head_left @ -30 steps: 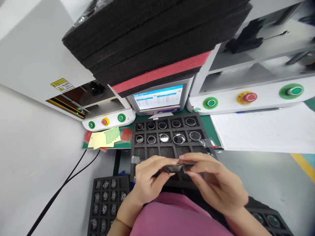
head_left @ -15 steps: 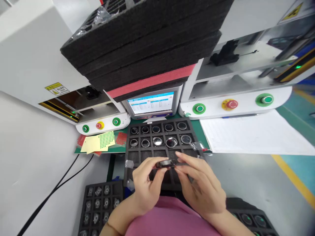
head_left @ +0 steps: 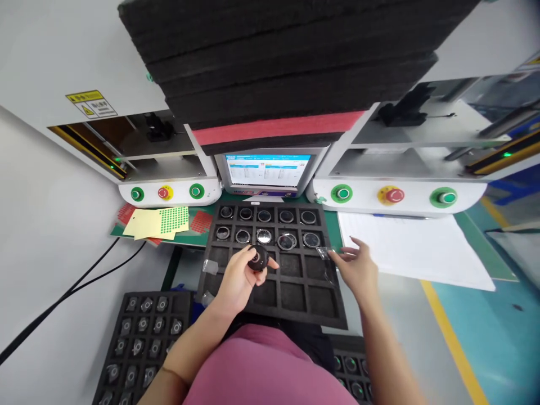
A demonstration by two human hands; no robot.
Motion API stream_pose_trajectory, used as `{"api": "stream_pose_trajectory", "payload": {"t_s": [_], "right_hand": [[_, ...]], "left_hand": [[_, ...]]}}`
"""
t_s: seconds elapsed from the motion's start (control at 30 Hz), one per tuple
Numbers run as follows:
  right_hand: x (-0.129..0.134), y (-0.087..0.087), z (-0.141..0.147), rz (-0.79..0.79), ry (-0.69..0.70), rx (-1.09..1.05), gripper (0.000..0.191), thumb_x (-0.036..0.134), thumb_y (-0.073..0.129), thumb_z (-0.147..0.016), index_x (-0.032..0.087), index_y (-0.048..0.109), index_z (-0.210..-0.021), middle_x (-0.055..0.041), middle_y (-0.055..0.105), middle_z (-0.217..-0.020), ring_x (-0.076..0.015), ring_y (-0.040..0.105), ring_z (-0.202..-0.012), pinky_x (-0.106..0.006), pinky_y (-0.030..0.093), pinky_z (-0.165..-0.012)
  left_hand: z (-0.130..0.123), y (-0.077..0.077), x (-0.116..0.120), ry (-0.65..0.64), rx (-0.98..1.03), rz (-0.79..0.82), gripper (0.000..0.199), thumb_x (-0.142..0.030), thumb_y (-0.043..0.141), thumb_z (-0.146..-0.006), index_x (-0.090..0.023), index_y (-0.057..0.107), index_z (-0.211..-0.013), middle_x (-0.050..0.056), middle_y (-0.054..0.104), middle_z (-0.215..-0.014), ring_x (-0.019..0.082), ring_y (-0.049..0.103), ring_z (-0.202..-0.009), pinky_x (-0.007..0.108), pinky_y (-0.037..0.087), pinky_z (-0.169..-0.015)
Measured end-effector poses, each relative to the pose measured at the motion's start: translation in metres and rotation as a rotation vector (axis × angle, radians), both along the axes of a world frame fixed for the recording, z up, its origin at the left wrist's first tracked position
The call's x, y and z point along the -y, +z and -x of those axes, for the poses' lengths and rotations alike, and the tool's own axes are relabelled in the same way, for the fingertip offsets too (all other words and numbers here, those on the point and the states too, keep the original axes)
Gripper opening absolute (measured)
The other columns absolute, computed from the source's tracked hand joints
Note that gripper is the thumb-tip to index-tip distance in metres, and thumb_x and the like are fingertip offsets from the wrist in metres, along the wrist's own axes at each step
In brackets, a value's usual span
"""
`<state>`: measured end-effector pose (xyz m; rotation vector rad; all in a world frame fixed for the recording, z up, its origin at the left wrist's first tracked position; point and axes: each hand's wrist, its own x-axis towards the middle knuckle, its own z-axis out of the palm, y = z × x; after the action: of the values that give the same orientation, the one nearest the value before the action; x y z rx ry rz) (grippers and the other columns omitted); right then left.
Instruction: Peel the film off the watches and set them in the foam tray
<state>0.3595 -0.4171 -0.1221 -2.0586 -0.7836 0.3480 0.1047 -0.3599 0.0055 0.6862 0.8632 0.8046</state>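
Note:
My left hand (head_left: 236,278) pinches a round black smartwatch body (head_left: 258,257) with thumb and fingers, over the foam tray. The underside of the watch body, with a round sensor area, faces up. My right hand (head_left: 358,269) is at the tray's right edge with its fingers apart, one fingertip beside a scrap of clear plastic film (head_left: 323,253). I cannot tell whether it touches the film. The black foam tray (head_left: 273,306) holds round watch bodies (head_left: 287,241) in its two far rows; the nearer compartments are bare, partly covered by my left hand.
A lower tray (head_left: 141,301) with wrapped parts stands at left, another tray (head_left: 352,343) at lower right. Behind are a monitor (head_left: 268,170), machine buttons (head_left: 394,195) and a foam stack (head_left: 274,73). Sticker sheets (head_left: 156,222) lie left, paper sheets (head_left: 405,247) right.
My right hand has let go of the watch body and moved right to the tray edge. The left hand keeps the watch body, now tilted with its underside showing. The view has shifted.

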Motion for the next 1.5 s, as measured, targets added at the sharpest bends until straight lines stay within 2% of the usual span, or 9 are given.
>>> {"api": "stream_pose_trajectory", "payload": {"t_s": [0.1, 0.2, 0.37, 0.47, 0.67, 0.83, 0.97, 1.27, 1.5], "right_hand": [[-0.002, 0.011, 0.014, -0.051, -0.028, -0.104, 0.046, 0.052, 0.072, -0.077, 0.015, 0.061, -0.101, 0.0021, 0.059, -0.066, -0.0145, 0.057, -0.057, -0.034, 0.05, -0.068], [0.0, 0.045, 0.033, -0.217, -0.033, -0.208, 0.052, 0.052, 0.079, -0.065, 0.019, 0.06, -0.101, 0.0016, 0.061, -0.067, -0.0172, 0.058, -0.059, -0.036, 0.05, -0.068], [0.01, 0.109, 0.081, -0.437, 0.147, -0.504, 0.046, 0.037, 0.086, -0.062, 0.023, 0.06, -0.096, 0.0023, 0.063, -0.068, -0.0162, 0.062, -0.061, -0.028, 0.052, -0.059], [0.013, 0.126, 0.11, -0.505, 0.227, -0.669, 0.038, 0.03, 0.085, -0.066, 0.022, 0.058, -0.092, 0.0034, 0.062, -0.064, -0.0118, 0.056, -0.049, -0.023, 0.049, -0.048], [0.006, 0.12, 0.14, -0.529, 0.305, -0.888, 0.035, 0.024, 0.081, -0.072, 0.022, 0.055, -0.094, 0.0041, 0.063, -0.065, -0.0047, 0.042, -0.038, -0.013, 0.033, -0.035], [0.005, 0.118, 0.144, -0.507, 0.327, -0.935, 0.035, 0.023, 0.083, -0.072, 0.021, 0.055, -0.094, 0.0027, 0.066, -0.067, -0.0063, 0.051, -0.044, -0.01, 0.032, -0.035], [0.007, 0.119, 0.148, -0.49, 0.301, -0.932, 0.036, 0.021, 0.083, -0.073, 0.022, 0.054, -0.095, 0.0033, 0.068, -0.071, -0.0057, 0.052, -0.043, -0.009, 0.032, -0.033], [0.009, 0.119, 0.15, -0.462, 0.284, -0.894, 0.039, 0.025, 0.083, -0.073, 0.021, 0.052, -0.096, 0.0029, 0.067, -0.07, -0.0079, 0.054, -0.043, -0.011, 0.034, -0.032], [0.005, 0.118, 0.146, -0.468, 0.162, -0.724, 0.041, 0.023, 0.088, -0.063, 0.02, 0.058, -0.091, 0.0012, 0.064, -0.078, -0.006, 0.053, -0.048, -0.014, 0.038, -0.04]], "left_hand": [[0.003, -0.005, 0.001, 0.015, -0.003, 0.024, 0.036, -0.044, 0.069, -0.076, -0.008, 0.065, -0.085, 0.012, 0.072, -0.069, 0.006, 0.044, -0.045, 0.019, 0.027, -0.041], [0.006, -0.008, 0.004, 0.051, -0.018, 0.01, 0.04, -0.043, 0.077, -0.072, -0.009, 0.065, -0.09, 0.014, 0.075, -0.084, 0.006, 0.05, -0.052, 0.019, 0.037, -0.048], [0.005, -0.008, 0.011, 0.032, -0.1, -0.131, 0.04, -0.047, 0.075, -0.076, -0.013, 0.06, -0.09, 0.011, 0.075, -0.085, 0.011, 0.061, -0.058, 0.023, 0.049, -0.057], [0.005, -0.006, 0.014, 0.027, -0.155, -0.215, 0.038, -0.048, 0.07, -0.081, -0.013, 0.06, -0.093, 0.011, 0.075, -0.089, 0.007, 0.051, -0.048, 0.022, 0.044, -0.049], [0.006, -0.009, 0.017, 0.003, -0.008, -0.141, 0.043, -0.049, 0.074, -0.077, -0.017, 0.051, -0.095, 0.006, 0.072, -0.087, 0.011, 0.059, -0.055, 0.024, 0.047, -0.055], [0.004, -0.017, 0.019, 0.024, -0.051, -0.144, 0.055, -0.069, 0.057, -0.082, -0.014, 0.055, -0.088, 0.003, 0.064, -0.066, 0.007, 0.045, -0.046, 0.02, 0.036, -0.044], [0.002, -0.019, 0.024, 0.062, 0.0, -0.186, 0.07, -0.078, 0.046, -0.083, -0.013, 0.06, -0.101, 0.007, 0.068, -0.074, 0.01, 0.049, -0.05, 0.023, 0.04, -0.047], [0.007, -0.012, 0.029, 0.005, -0.061, -0.41, 0.051, -0.057, 0.058, -0.089, -0.013, 0.054, -0.114, 0.013, 0.072, -0.097, 0.009, 0.054, -0.059, 0.022, 0.048, -0.058], [0.003, -0.014, 0.035, -0.002, -0.23, -0.509, 0.037, -0.045, 0.045, -0.099, -0.013, 0.058, -0.111, 0.012, 0.074, -0.099, 0.009, 0.057, -0.059, 0.02, 0.05, -0.057]]}}
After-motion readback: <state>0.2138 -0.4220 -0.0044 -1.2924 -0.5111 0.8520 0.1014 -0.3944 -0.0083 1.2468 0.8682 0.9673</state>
